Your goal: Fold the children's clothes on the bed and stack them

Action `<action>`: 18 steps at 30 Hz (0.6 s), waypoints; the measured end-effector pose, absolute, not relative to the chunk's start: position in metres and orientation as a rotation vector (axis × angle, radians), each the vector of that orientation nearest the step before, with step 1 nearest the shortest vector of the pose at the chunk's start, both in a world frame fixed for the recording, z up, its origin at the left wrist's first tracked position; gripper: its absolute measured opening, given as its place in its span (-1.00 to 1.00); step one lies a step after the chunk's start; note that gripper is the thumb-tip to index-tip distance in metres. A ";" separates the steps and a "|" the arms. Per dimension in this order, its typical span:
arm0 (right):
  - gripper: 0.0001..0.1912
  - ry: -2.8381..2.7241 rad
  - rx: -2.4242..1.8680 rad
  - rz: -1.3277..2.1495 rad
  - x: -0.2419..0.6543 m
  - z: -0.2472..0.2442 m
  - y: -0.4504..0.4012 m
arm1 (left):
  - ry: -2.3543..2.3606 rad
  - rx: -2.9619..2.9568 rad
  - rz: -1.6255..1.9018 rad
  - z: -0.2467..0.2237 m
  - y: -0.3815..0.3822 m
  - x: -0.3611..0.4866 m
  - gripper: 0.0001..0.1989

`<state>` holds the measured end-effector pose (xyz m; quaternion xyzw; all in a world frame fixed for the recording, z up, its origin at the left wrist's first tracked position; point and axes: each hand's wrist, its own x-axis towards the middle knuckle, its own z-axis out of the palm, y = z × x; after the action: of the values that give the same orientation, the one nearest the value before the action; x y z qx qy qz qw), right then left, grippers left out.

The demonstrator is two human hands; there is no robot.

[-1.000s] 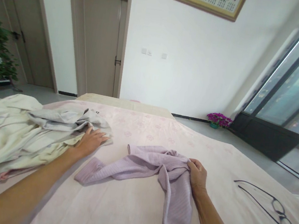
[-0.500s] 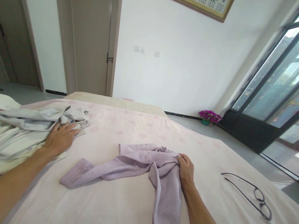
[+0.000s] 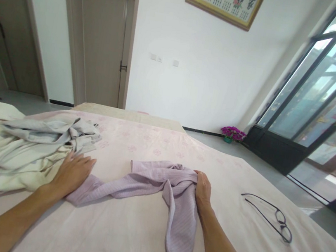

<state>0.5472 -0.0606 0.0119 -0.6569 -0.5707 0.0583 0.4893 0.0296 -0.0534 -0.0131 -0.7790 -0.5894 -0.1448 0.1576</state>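
Observation:
A light purple ribbed garment lies crumpled on the pink patterned bed sheet, one long narrow part stretching left and another hanging toward me. My right hand grips its upper right edge, with the fingertips partly hidden in the fabric. Fingers extended, my left hand rests between the garment's left end and a heap of clothes, holding nothing. That heap has a grey garment on top of pale cream cloth.
Black-framed glasses lie on the sheet to the right of my right arm. Beyond the bed stand a white wall, a closed door, a pot of purple flowers and a glass door.
My left hand has left the grey garment on the heap and moved right and toward me, beside the purple garment's left end. My right hand keeps its grip.

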 end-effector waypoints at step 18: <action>-0.58 -1.274 -1.157 0.445 0.455 0.079 -0.100 | -1.687 -2.492 -0.606 -0.022 -0.048 0.069 -0.51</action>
<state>0.4552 -0.1005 0.0786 -0.5054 -0.5562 0.1942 0.6304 0.0688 -0.0481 -0.0222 -0.8112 -0.5493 -0.1974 0.0359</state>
